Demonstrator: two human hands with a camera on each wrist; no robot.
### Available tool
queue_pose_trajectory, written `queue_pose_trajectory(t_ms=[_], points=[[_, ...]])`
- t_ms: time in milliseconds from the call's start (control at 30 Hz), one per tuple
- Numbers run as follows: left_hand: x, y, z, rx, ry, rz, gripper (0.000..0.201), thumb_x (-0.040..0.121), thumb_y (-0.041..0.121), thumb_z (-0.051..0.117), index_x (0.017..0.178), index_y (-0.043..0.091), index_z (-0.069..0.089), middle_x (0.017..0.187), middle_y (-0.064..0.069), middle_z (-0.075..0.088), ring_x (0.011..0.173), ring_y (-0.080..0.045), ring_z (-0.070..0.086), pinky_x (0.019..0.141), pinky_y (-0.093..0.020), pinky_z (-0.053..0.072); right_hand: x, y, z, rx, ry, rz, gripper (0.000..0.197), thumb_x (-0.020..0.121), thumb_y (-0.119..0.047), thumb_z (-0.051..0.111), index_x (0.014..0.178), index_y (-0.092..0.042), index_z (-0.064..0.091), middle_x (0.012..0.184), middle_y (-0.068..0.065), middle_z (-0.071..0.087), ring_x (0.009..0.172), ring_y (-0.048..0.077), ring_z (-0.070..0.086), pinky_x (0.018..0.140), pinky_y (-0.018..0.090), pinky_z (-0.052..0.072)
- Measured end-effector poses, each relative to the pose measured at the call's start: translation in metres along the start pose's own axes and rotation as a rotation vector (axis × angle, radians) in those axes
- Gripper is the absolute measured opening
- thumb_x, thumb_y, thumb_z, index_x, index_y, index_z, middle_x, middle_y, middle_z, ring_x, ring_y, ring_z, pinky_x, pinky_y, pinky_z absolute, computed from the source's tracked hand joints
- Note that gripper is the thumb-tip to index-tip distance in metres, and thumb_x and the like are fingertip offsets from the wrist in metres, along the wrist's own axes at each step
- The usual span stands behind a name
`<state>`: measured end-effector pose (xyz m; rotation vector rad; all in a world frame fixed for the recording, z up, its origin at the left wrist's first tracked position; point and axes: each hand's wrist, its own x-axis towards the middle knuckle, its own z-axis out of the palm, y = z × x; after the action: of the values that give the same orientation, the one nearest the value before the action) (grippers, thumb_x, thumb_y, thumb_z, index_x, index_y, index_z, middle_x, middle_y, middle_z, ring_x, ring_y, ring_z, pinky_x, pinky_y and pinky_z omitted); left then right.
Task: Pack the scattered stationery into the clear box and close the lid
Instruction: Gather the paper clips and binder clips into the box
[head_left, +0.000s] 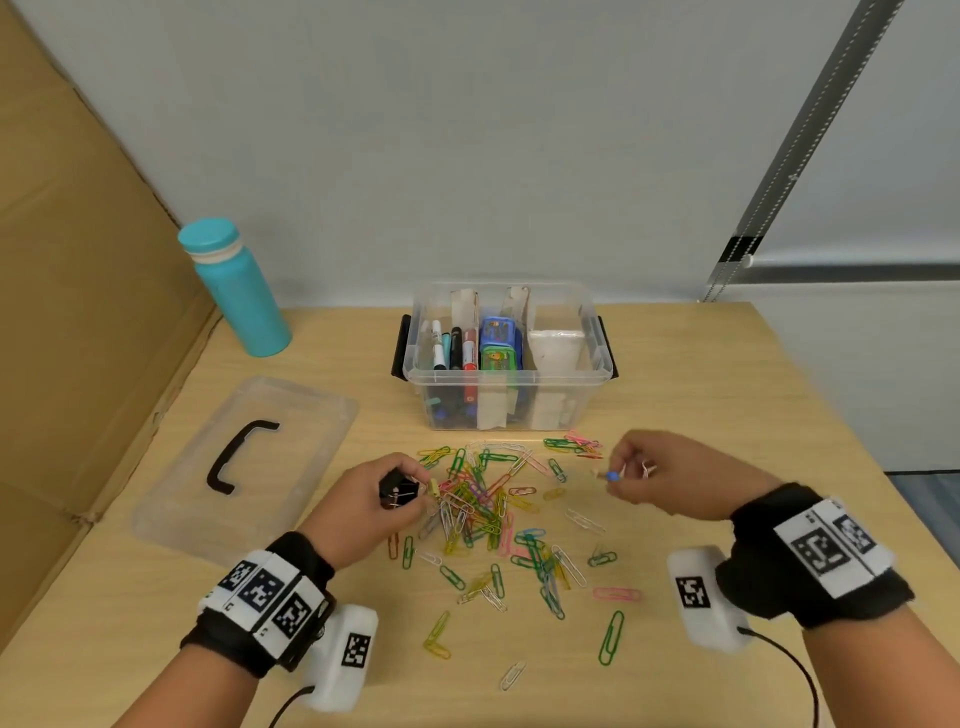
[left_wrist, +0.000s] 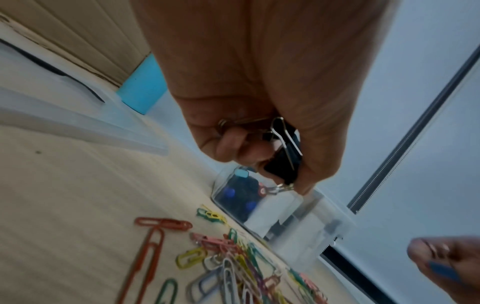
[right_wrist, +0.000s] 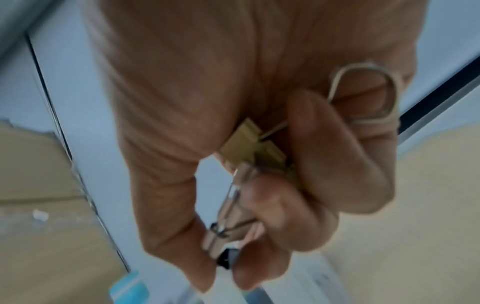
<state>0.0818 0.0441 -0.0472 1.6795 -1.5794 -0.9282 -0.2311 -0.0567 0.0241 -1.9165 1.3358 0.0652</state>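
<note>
The clear box (head_left: 592, 400) stands open at the back centre of the table, holding markers, small tins and a white packet in its compartments. Its clear lid (head_left: 301, 457) with a black handle lies flat to the left. Coloured paper clips (head_left: 493, 512) lie scattered in front of the box. My left hand (head_left: 408, 493) hovers over the left edge of the pile and grips black binder clips (left_wrist: 283, 158). My right hand (head_left: 621, 475) is raised right of the pile, pinching small beige and blue binder clips (right_wrist: 246, 150).
A teal bottle (head_left: 241, 296) stands at the back left, beside a tall cardboard wall (head_left: 78, 312) along the left side. Bare table top (head_left: 753, 415) shows to the right of the box, ending at the right edge.
</note>
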Motion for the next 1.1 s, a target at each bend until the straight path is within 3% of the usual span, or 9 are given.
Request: queue_pose_trajectory(t_ms=[200,300,433,533,633,733,800,933,1100], points=[[0.010,0.003,-0.007,-0.030,0.025,-0.007,0.015,0.081,0.018,0.072,0.094,0.019,0.064,0.079,0.007,0.065,0.063,0.001,0.058,0.065,-0.016,0.048,0.042,-0.061,-0.064,0.153,0.134,-0.065,0.018,0.090,-0.030,0.061,0.100,-0.015,0.060,0.079,-0.003,0.061,0.058,0.008,0.045,0.051,0.019,0.040],[0.016,0.004,-0.005,-0.010,0.028,0.000,0.014,0.081,0.018,0.071,0.093,0.021,0.064,0.083,0.007,0.066,0.071,-0.001,0.062,0.068,-0.016,0.050,0.087,-0.085,-0.084,0.136,0.218,-0.015,0.022,0.091,-0.030,0.057,0.096,-0.009,0.062,0.081,0.005,0.061,0.064,0.015,0.049,0.056,0.024,0.043],[0.022,0.005,-0.004,-0.004,0.024,-0.001,0.015,0.082,0.019,0.072,0.094,0.021,0.064,0.091,0.005,0.068,0.084,-0.006,0.064,0.078,-0.018,0.051,0.138,-0.105,-0.096,0.052,0.252,0.111,0.028,0.092,-0.028,0.053,0.078,-0.006,0.060,0.065,0.003,0.054,0.052,0.016,0.044,0.054,0.026,0.041],[0.024,0.004,-0.004,-0.007,0.013,0.004,0.015,0.082,0.019,0.071,0.094,0.020,0.063,0.089,0.006,0.068,0.085,-0.003,0.063,0.077,-0.013,0.050,0.163,-0.108,-0.096,-0.131,0.228,0.163,0.029,0.092,-0.026,0.054,0.068,-0.009,0.056,0.076,0.005,0.060,0.063,0.021,0.052,0.071,0.029,0.043],[0.026,-0.001,-0.002,-0.022,0.002,0.006,0.014,0.082,0.018,0.071,0.093,0.020,0.063,0.086,0.007,0.067,0.082,0.001,0.062,0.074,-0.010,0.047,0.174,-0.109,-0.094,-0.266,0.190,0.196,0.025,0.093,-0.028,0.054,0.092,-0.006,0.065,0.107,0.014,0.065,0.089,0.027,0.056,0.079,0.030,0.042],[0.026,-0.007,0.000,-0.024,-0.018,-0.005,0.015,0.082,0.021,0.071,0.094,0.022,0.063,0.086,0.010,0.066,0.081,0.001,0.062,0.074,-0.009,0.047,0.176,-0.109,-0.090,-0.274,0.199,0.179,0.039,0.094,-0.026,0.054,0.125,-0.002,0.057,0.128,0.015,0.058,0.116,0.032,0.055,0.087,0.033,0.042],[0.025,-0.010,0.003,-0.030,-0.030,-0.006,0.015,0.082,0.022,0.072,0.094,0.023,0.063,0.083,0.013,0.066,0.080,0.001,0.062,0.073,-0.009,0.046,0.175,-0.106,-0.084,-0.220,0.241,0.155,0.037,0.094,-0.017,0.050,0.126,0.001,0.056,0.129,0.018,0.057,0.121,0.033,0.053,0.085,0.031,0.041],[0.022,-0.011,0.006,-0.016,-0.040,-0.008,0.015,0.082,0.022,0.071,0.093,0.024,0.063,0.082,0.010,0.065,0.075,0.001,0.061,0.071,-0.012,0.047,0.157,-0.088,-0.070,-0.170,0.381,0.036,0.040,0.097,-0.011,0.038,0.136,-0.003,0.046,0.142,0.015,0.045,0.129,0.029,0.045,0.105,0.034,0.036],[0.031,0.031,0.004,0.075,-0.074,0.065,0.015,0.084,0.027,0.068,0.096,0.028,0.060,0.088,0.014,0.064,0.081,0.001,0.062,0.075,-0.015,0.051,0.119,-0.029,-0.023,-0.170,0.665,-0.114,0.048,0.101,-0.027,0.033,0.146,-0.009,0.032,0.153,0.009,0.029,0.140,0.024,0.030,0.115,0.037,0.026]])
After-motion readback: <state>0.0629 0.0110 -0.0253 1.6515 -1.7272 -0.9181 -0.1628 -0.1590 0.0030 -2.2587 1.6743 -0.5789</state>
